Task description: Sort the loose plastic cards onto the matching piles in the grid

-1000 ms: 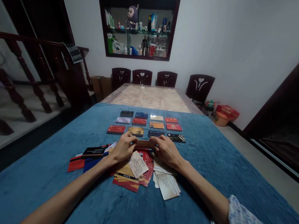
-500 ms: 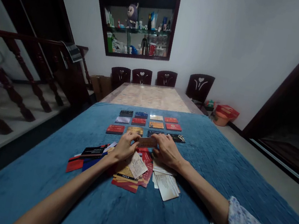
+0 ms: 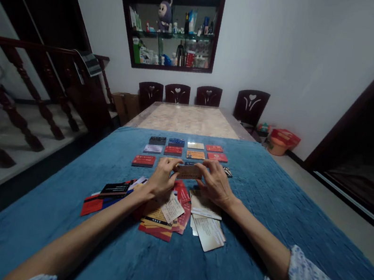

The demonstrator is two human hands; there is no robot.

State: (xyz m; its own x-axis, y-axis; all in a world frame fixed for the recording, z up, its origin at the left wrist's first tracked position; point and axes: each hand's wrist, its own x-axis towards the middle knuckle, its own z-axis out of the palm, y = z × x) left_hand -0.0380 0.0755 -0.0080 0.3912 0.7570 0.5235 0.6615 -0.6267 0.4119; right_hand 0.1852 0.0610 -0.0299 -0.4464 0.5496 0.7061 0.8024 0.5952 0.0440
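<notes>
Between my left hand (image 3: 163, 177) and my right hand (image 3: 214, 183), a brownish stack of cards (image 3: 188, 173) is held by its two ends, above the cloth. Both hands are closed on it. Just beyond stand rows of small card stacks, among them a red stack (image 3: 144, 160), an orange one (image 3: 195, 155) and a lilac one (image 3: 153, 149); my hands partly hide the nearest row. Below my wrists lie loose cards: black cards (image 3: 114, 189) at left, yellow and red cards (image 3: 157, 223) in the middle, whitish cards (image 3: 210, 234) at right.
A blue cloth (image 3: 261, 210) covers the near part of the table, with a bare beige tabletop (image 3: 190, 119) beyond. Dark wooden chairs (image 3: 251, 106) stand around the far end. A wooden railing (image 3: 16, 106) runs along the left, and an orange bin (image 3: 278, 145) stands at right.
Both hands have shifted slightly to the right and up with the brownish stack, which is tilted a little differently. My left sleeve now shows at the bottom edge. The laid-out cards are unchanged.
</notes>
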